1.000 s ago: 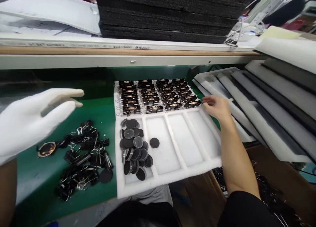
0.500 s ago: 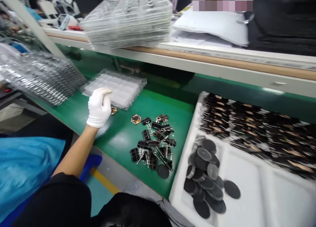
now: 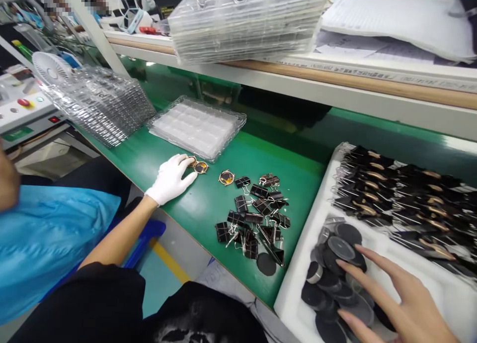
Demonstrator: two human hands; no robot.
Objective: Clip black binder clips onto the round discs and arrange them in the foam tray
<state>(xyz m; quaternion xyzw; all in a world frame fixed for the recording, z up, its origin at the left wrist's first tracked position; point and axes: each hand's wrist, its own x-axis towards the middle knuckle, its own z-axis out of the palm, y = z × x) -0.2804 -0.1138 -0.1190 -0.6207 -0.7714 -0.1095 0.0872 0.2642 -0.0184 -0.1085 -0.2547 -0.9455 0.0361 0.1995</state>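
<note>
The green tabletop (image 3: 201, 218) runs across the view beneath a long shelf (image 3: 268, 79) with a wood-coloured strip along its edge. At the far left, a person in a blue garment (image 3: 63, 238) is beside the tabletop. On the right lies a white foam tray (image 3: 298, 288), its far part filled with rows of black clips (image 3: 372, 184) that have gold-coloured pieces among them. A stack of clear plastic trays (image 3: 246, 30) sits on the shelf; another stack (image 3: 108, 102), leaning, stands at the tabletop's left end. Just right of that stack lies a flat clear tray (image 3: 197, 127) with shallow compartments. The bare right hand (image 3: 413, 303) is over the foam tray's near corner, fingers spread wide above black discs (image 3: 318, 296) heaped there — whether the fingertips touch them is unclear. The left hand (image 3: 171, 180), in a white glove, rests low on the tabletop, thumb and fingers slightly apart beside two round watch heads (image 3: 201, 167); I cannot tell whether it pinches the partly hidden one. Between the hands lies a pile of loose binder clips (image 3: 253, 217) — one single disc (image 3: 267, 264) at its near edge, one more watch head (image 3: 226, 177) just left of it.
</note>
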